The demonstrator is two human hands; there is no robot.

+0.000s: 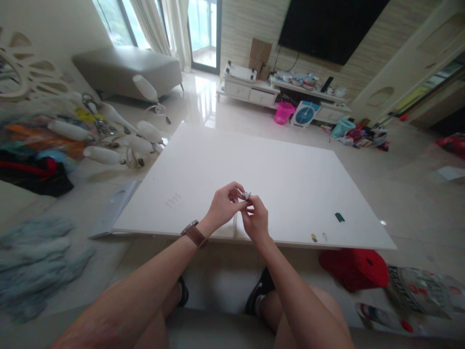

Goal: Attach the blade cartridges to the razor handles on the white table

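Note:
A small whitish-grey piece (247, 195) is pinched between my two hands above the near half of the white tabletop (276, 169); its kind is too small to make out. The fingertips of my left hand (225, 202) close on it from the left. From the right, my right hand (256, 220) holds it with thumb and fingers. Several pale, thin pieces (173, 199) lie on the tabletop left of my hands. To the right are dark green strips (339, 217), a small golden-brown item (314, 237) and a small clear item (324, 237).
A chandelier with white shades (138, 143) stands at the table's left. Red rolled material (358, 269) and a clear plastic package (417, 291) lie near the right front edge. Beyond the table are a pink basket (284, 113), a blue fan (304, 114) and a low cabinet (250, 92).

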